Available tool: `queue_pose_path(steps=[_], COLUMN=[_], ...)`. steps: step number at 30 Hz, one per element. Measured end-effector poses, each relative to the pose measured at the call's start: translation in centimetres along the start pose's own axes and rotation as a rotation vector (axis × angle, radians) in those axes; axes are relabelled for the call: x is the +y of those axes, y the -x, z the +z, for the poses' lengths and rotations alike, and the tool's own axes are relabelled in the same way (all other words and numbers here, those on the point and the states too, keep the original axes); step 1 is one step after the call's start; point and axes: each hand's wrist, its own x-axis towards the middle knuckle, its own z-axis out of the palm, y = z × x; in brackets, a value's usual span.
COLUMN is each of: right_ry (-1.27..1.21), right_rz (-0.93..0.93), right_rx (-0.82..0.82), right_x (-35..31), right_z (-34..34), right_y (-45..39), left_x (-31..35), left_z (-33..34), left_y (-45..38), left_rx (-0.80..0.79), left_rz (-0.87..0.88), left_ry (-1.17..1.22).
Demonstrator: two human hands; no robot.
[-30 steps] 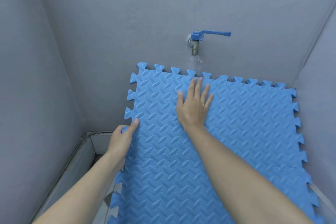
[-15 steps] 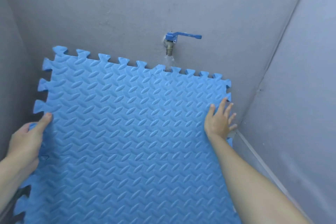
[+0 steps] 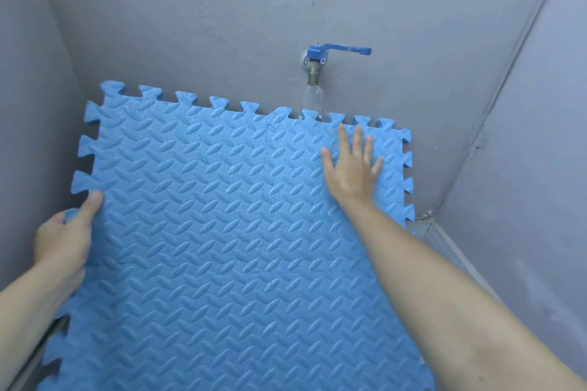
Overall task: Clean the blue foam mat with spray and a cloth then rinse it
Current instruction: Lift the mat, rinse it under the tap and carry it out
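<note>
A large blue foam mat [image 3: 222, 232] with a ridged pattern and jigsaw edges leans tilted against the grey back wall, filling most of the view. My left hand [image 3: 68, 235] grips its left edge, thumb on the front face. My right hand [image 3: 352, 168] lies flat on the mat's upper right part, fingers spread and straight. Above it a brass tap [image 3: 314, 71] with a blue lever runs, and the water [image 3: 314, 103] falls onto the mat's top edge near my right fingertips. No spray bottle or cloth is in view.
Grey walls [image 3: 190, 16] close in at the back, left and right. A pale ledge [image 3: 444, 241] runs along the foot of the right wall beside the mat's right edge. A dark rim [image 3: 41, 349] shows at lower left.
My right hand has slid from the mat's right edge up and leftward to just under the running tap. The left hand keeps its hold on the left edge. The view shifted slightly.
</note>
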Motion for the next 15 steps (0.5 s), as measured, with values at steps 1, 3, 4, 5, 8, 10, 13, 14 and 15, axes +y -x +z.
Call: queue_pose_path(steps=[1, 3, 4, 5, 8, 10, 13, 14, 15], right_ry=[-0.012, 0.035, 0.058, 0.072, 0.264, 0.369, 0.316, 0.277, 0.255], right_rz=[0.173, 0.125, 0.022, -0.156, -0.906, -1.365, -1.446, -1.387, -1.31], right_rx=[0.033, -0.007, -0.002, -0.014, -0.246, -0.479, -0.492, -0.434, -0.362], right_x=[1.4, 2.5, 2.2, 1.6, 2.3, 2.7, 1.0, -0.1, -1.5], right_z=[-0.9, 0.1, 1.9, 3.9, 8.0, 8.4, 8.9, 9.2, 9.3], right_y=[-1.1, 1.4, 4.6, 8.8, 22.8, 28.9, 27.7, 25.2, 22.3], left_x=[1.1, 3.0, 3.7, 4.1, 4.1, 4.3, 5.2, 5.5, 5.7], left_z=[0.5, 1.8, 2.7, 3.3, 4.5, 5.0, 6.0, 6.4, 6.5], left_y=[1.2, 4.1, 5.4, 6.5, 7.8, 8.3, 8.7, 8.8, 8.9], left_rx=[0.027, 0.065, 0.074, 0.067, 0.097, 0.104, 0.083, 0.069, 0.066], left_rz=[-0.005, 0.01, 0.025, 0.037, 0.083, 0.083, 0.095, 0.105, 0.112], left_ry=[0.012, -0.068, -0.071, -0.068, -0.086, -0.088, -0.099, -0.088, -0.097])
